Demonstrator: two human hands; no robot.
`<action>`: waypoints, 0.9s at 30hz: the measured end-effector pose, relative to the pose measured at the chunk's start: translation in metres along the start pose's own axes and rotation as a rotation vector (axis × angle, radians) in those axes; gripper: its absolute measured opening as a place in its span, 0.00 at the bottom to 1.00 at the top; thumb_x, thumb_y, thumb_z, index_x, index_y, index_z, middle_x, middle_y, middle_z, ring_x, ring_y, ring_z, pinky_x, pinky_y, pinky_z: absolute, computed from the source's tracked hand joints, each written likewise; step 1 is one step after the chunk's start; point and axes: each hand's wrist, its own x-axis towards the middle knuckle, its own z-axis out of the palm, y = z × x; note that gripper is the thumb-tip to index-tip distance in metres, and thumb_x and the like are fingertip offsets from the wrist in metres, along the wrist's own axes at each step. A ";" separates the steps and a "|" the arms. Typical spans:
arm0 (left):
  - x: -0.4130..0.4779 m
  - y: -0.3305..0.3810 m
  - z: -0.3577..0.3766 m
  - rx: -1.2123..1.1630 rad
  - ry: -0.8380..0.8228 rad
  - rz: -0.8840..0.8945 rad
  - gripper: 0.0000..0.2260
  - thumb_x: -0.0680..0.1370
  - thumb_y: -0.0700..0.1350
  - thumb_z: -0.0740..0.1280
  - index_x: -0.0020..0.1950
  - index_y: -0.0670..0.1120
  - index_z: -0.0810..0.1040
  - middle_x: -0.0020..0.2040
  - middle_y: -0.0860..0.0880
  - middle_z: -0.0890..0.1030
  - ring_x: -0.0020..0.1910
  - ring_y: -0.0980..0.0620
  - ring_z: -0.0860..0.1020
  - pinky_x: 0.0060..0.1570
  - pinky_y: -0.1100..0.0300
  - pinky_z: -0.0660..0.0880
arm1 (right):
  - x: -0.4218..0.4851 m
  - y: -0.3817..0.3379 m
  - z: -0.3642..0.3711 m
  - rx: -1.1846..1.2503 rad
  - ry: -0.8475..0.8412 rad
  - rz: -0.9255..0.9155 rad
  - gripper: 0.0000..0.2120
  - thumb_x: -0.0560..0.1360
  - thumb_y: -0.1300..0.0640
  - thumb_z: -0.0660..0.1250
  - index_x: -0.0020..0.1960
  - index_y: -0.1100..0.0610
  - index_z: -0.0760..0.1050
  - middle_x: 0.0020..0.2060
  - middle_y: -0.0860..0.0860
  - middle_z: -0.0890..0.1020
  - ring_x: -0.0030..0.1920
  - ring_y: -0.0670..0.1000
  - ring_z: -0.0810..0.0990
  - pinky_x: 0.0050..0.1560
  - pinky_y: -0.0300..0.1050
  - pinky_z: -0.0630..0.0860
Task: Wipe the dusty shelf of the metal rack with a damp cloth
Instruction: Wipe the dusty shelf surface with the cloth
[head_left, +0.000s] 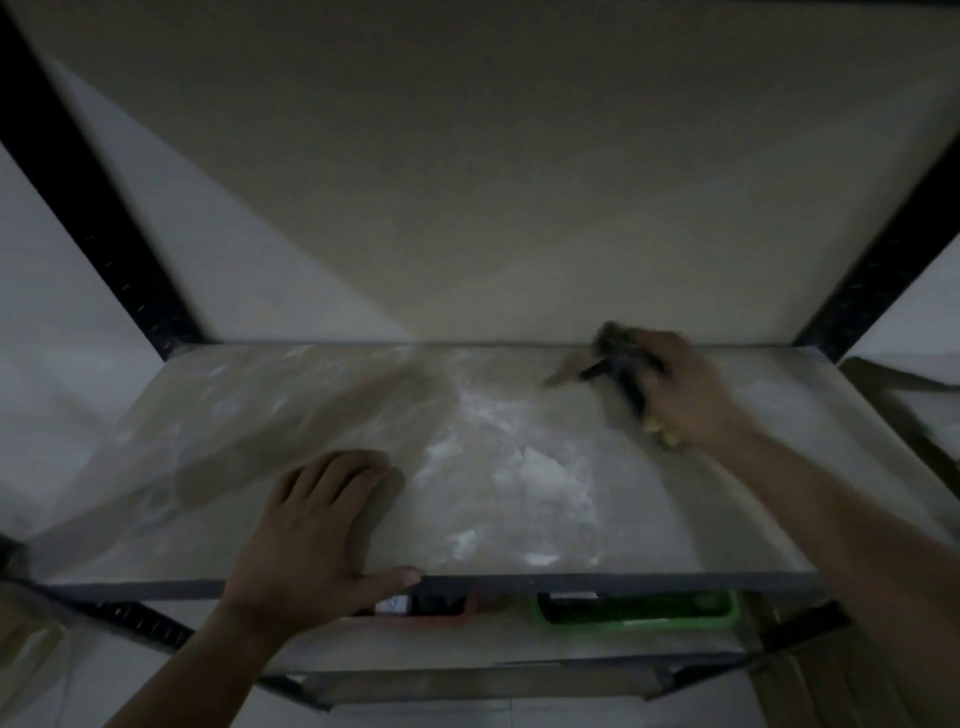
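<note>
Nearest, under shelf front edge: green tray (639, 609) and red tray (436, 610) on lower level. Left hand (311, 525) flat on shelf (649, 519) near front edge, fingers straight, thumb along edge, holding nothing. White dust patches (540, 467) in middle of shelf. Farther back, right side: right hand (680, 389) curled tight round dark cloth (621, 358), cloth down on shelf near back edge, blurry. Black rack posts (88, 208) at back corners.
</note>
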 end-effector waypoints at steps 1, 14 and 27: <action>0.000 0.000 0.001 0.004 0.002 0.003 0.43 0.72 0.79 0.60 0.73 0.48 0.75 0.73 0.49 0.73 0.70 0.44 0.73 0.65 0.46 0.70 | -0.006 0.022 -0.026 -0.101 0.047 0.084 0.16 0.79 0.53 0.58 0.65 0.51 0.74 0.59 0.56 0.80 0.57 0.58 0.79 0.57 0.43 0.72; 0.002 0.000 0.000 0.035 0.003 0.004 0.43 0.71 0.79 0.61 0.73 0.48 0.75 0.71 0.49 0.75 0.69 0.44 0.74 0.63 0.45 0.71 | -0.025 0.023 0.012 -0.429 -0.048 0.261 0.22 0.78 0.46 0.49 0.62 0.50 0.76 0.57 0.56 0.79 0.52 0.61 0.78 0.52 0.52 0.76; 0.001 0.000 -0.001 0.033 -0.008 -0.003 0.43 0.70 0.79 0.62 0.73 0.48 0.76 0.71 0.50 0.75 0.69 0.45 0.74 0.65 0.48 0.69 | 0.015 0.076 -0.012 -0.262 -0.056 0.359 0.17 0.80 0.52 0.58 0.66 0.54 0.74 0.59 0.62 0.76 0.53 0.64 0.78 0.55 0.50 0.75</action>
